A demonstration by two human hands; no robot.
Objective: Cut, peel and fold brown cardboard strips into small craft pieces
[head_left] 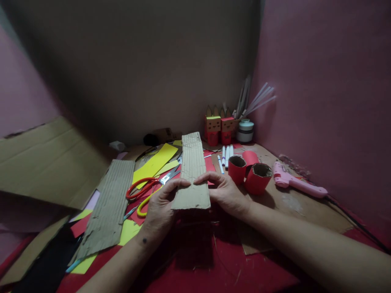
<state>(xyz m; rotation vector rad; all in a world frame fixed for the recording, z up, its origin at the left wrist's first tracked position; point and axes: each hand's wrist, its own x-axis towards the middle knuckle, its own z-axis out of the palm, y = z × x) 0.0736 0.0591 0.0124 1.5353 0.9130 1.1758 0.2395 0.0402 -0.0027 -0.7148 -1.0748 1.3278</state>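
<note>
A long strip of corrugated cardboard (193, 158) is held up between my two hands, its far end showing ridges. My left hand (160, 207) grips its left edge, thumb on top and fingers hidden beneath. On the right edge, my right hand (227, 193) pinches it the same way, the thumb resting near the middle. Just left of the strip lie scissors (146, 188) with red and yellow handles, on yellow paper (154, 165) and red scraps. Another ridged cardboard piece (108, 203) rests further left. Close to my right hand stand red paper-covered tubes (259, 179).
A pink glue gun (295, 181) with a black cord lies at the right. White-capped markers (227, 154) sit behind the tubes. Two red holders with cardboard faces (213, 129) and a lidded jar (245, 130) stand at the back. A large cardboard sheet (55, 162) leans at the left.
</note>
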